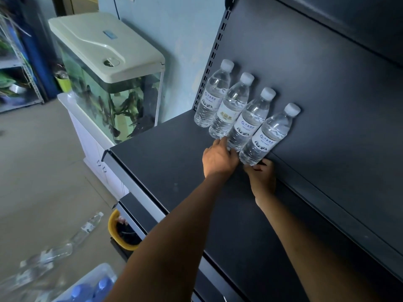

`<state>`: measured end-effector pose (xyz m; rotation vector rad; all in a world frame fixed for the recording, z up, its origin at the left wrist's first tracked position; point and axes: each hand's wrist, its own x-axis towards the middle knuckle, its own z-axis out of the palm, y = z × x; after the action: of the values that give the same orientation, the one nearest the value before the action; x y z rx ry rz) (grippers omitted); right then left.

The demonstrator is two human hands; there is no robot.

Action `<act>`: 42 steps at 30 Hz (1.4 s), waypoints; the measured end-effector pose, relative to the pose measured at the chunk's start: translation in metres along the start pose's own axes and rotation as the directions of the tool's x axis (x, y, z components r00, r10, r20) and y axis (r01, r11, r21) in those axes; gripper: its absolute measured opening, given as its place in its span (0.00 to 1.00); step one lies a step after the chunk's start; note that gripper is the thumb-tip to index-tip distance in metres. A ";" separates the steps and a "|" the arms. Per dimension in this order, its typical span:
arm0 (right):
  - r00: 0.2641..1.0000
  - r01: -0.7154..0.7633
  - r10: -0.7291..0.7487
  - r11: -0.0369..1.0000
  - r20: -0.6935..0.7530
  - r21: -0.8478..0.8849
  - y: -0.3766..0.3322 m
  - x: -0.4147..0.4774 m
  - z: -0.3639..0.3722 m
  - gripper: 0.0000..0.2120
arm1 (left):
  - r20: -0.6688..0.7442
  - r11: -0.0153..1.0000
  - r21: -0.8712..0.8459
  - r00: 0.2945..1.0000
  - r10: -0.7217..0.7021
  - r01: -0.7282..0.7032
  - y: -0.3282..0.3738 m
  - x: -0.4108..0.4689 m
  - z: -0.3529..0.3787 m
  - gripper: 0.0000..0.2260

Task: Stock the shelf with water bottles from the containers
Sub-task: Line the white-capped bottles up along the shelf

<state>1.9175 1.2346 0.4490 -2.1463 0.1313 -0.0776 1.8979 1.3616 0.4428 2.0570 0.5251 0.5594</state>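
The right hand's [262, 176] fingers [250, 168] curl under the base of the fourth water bottle [267, 136]. The left hand [219, 160] has thumb and fingers [233, 152] clasped about the foot of the third water bottle [248, 123], as far as the bottles let me see. Both bottles stand at the end of a tight row with the first bottle [212, 97] and second bottle [231, 107], sides touching, close to the shelf's back panel [316, 73]. The risk lies in that closeness. A nudge or a hasty release low on either base could likely tip one bottle into its neighbour and topple the row, and full bottles would roll on the smooth dark shelf [174, 153]. The shelf is flat metal with plenty of bare room in front and to the right. Beyond its left end a fish tank [113, 94] sits on a white cabinet [87, 131]. Below, a yellow-rimmed bin [111, 225] stands by the shelving, loose bottles [87, 227] lie on the floor [43, 171], and a clear container [104, 268] holds blue-capped bottles.
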 end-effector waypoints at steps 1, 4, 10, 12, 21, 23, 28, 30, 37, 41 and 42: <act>0.999 0.003 -0.004 0.999 0.037 0.032 0.001 -0.004 -0.005 0.23 | -0.002 1.000 0.003 1.000 -0.002 0.002 0.000 0.000 0.000 0.15; 0.992 0.032 -0.032 0.999 0.125 0.005 0.008 -0.023 -0.018 0.29 | 0.024 1.000 -0.005 1.000 -0.011 0.012 0.000 -0.003 -0.002 0.14; 0.980 0.075 -0.083 0.996 0.179 0.050 0.028 -0.092 -0.060 0.25 | 0.140 0.993 -0.090 0.988 -0.059 0.072 0.000 -0.022 -0.023 0.20; 0.982 0.113 -0.123 0.991 0.140 0.077 0.038 -0.125 -0.081 0.21 | 0.209 0.990 -0.125 0.977 -0.036 0.063 0.002 -0.053 -0.031 0.19; 0.990 0.140 -0.141 0.953 -0.015 0.267 0.105 -0.279 -0.158 0.13 | 0.324 0.889 -0.440 0.946 0.029 0.124 0.012 -0.256 -0.067 0.09; 0.995 0.078 -0.052 0.931 -0.082 0.356 0.132 -0.322 -0.174 0.12 | 0.329 0.856 -0.501 0.943 0.052 0.128 0.011 -0.310 -0.071 0.08; 0.976 -0.148 0.197 0.913 -0.093 0.379 0.226 -0.430 -0.206 0.07 | 0.488 0.856 -0.421 0.870 -0.065 0.300 -0.030 -0.461 -0.050 0.07; 0.942 -0.272 0.319 0.907 -0.104 0.322 0.277 -0.468 -0.216 0.08 | 0.533 0.885 -0.295 0.831 -0.161 0.360 -0.063 -0.515 -0.037 0.08; 0.715 -0.692 0.699 0.712 -0.027 0.118 0.458 -0.600 -0.211 0.09 | 0.626 0.863 0.167 0.625 -0.467 0.477 -0.214 -0.658 0.010 0.13; 0.630 -0.776 0.775 0.631 0.046 -0.018 0.548 -0.641 -0.173 0.09 | 0.633 0.842 0.341 0.561 -0.534 0.418 -0.298 -0.698 0.054 0.24; 0.626 -0.774 0.776 0.630 0.076 -0.057 0.569 -0.644 -0.160 0.09 | 0.626 0.841 0.372 0.562 -0.540 0.393 -0.320 -0.704 0.067 0.26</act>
<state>1.2248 0.8730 0.0571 -1.9259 1.0048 0.5401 1.3207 1.0799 0.0067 1.9842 0.6262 -0.6471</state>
